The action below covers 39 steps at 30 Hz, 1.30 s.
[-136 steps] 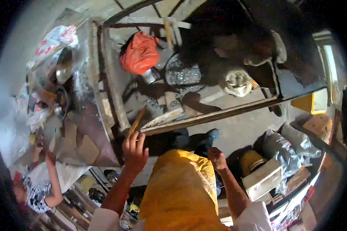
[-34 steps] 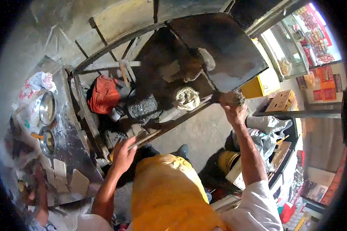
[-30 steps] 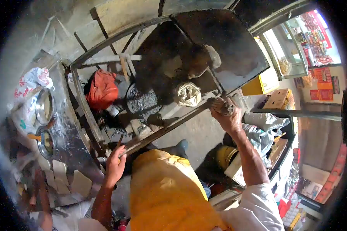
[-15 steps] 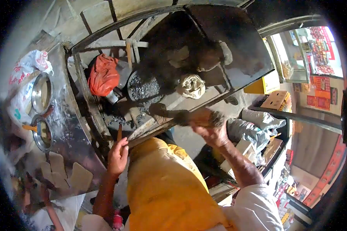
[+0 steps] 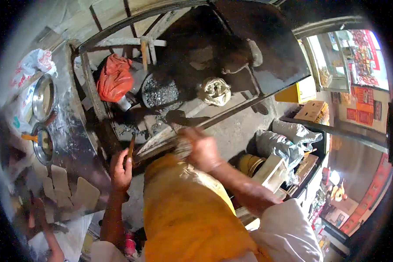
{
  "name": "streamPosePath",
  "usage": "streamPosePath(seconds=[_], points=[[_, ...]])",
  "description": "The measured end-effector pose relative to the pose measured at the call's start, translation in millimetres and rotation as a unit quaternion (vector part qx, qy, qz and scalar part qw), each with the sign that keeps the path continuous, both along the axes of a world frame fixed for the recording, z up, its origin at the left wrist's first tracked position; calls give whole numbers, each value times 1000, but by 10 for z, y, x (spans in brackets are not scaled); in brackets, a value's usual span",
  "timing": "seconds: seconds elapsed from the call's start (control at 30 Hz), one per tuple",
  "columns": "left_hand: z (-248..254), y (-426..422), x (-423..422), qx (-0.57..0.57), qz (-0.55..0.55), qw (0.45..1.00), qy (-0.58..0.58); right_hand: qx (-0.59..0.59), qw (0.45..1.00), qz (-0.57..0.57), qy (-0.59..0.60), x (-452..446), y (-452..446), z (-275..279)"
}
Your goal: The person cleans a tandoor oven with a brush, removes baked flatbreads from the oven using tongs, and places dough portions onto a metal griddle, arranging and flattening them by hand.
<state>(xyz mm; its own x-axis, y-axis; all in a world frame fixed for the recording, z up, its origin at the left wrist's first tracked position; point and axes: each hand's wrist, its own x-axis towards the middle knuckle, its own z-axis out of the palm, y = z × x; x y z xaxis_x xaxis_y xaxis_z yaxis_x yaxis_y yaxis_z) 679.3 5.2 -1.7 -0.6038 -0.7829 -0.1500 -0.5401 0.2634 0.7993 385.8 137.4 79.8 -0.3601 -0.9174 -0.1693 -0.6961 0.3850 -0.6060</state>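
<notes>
Treat the greyish wad (image 5: pixel 183 149), clasped in the right hand (image 5: pixel 201 151) beside the front rail (image 5: pixel 227 115), as probably soft and light, and the wooden stick (image 5: pixel 131 146), pinched in the left hand (image 5: pixel 120 169), as likely stiff, gripping the former whole, the latter low.

Right hand (image 5: pixel 201 150) blurred, the greyish wad (image 5: pixel 183 148) in it partly hidden.

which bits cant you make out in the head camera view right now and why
All in the head view:
Rough grey-brown clump at the right hand: blurred, partly covered by that hand.
Lower end of the thin brown stick: hidden by the left hand.
Contents of the crumpled red plastic bag: hidden by the bag.
Print on the orange-red paper posters: too small.
</notes>
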Motion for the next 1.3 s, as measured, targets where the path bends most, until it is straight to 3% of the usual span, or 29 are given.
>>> streamPosePath(seconds=[0.03, 0.13, 0.2, 0.23, 0.27, 0.33, 0.4, 0.43, 0.57, 0.6, 0.63, 0.7, 0.77, 0.8, 0.87, 0.9, 1.0, 1.03, 1.1, 1.13, 1.17, 1.27, 1.3], points=[[-235, 6, 97, -22, 6, 1000, -9, -17, 1000, 13, -10, 157, -104, -20], [-87, -121, 34, -2, -3, 1000, -18, -66, 994, 31, -81, 337, -328, 29], [-7, -212, 7, -28, -4, 999, -28, -121, 982, 53, -135, -83, -284, 2], [144, -210, -47, 21, 42, 999, 6, -130, 980, 55, -143, -353, -256, 96], [128, -276, 45, -9, 40, 999, 1, -182, 978, 78, -63, -565, -260, 269], [68, -364, 196, -55, 54, 997, -8, -27, 998, -55, -18, -691, -192, 476], [24, -422, 303, -72, 76, 995, -3, 13, 998, 33, 49, -496, -83, 282], [-6, -460, 327, -74, 81, 994, -7, -27, 994, 63, 82, -296, -27, 65], [-32, -501, 398, -57, 121, 991, -13, -3, 990, 131, -59, 669, -481, -121], [-108, -491, 456, -63, 109, 992, -1, -3, 982, 136, -131, 767, -688, 57], [-16, -537, 406, -70, 98, 993, 11, -86, 974, 97, -187, 855, -768, -67], [4, -528, 397, -132, 41, 990, -16, -117, 965, 65, -225, 682, -808, -71], [-100, -559, 433, -164, -118, 977, -66, -142, 953, 35, -265, 397, -774, 68], [-87, -504, 389, -163, -111, 978, -65, -109, 966, 42, -232, 263, -699, 119], [19, -321, 168, -207, -219, 943, -141, -76, 977, 51, -194, 235, -594, 181], [80, -300, 110, -208, -216, 944, -137, -50, 940, -13, -338, 292, -568, 163], [204, -284, 77, -179, -277, 907, -260, -119, 944, -5, -308, 445, -599, 65], [152, -275, 141, -178, -277, 906, -266, -194, 971, 136, -43, 346, -710, 192], [28, -246, 279, -185, -337, 875, -295, -137, 976, 20, -168, 297, -645, 202], [13, -266, 318, -186, -337, 875, -294, -112, 973, 27, -198, 327, -659, 84], [6, -290, 361, -193, -327, 886, -267, -51, 894, -123, -427, 375, -601, 143], [50, -328, 407, -200, -310, 899, -238, -46, 860, -136, -490, 415, -373, -491], [73, -335, 422, -199, -303, 902, -235, -64, 893, -144, -422, 420, -425, -515]])
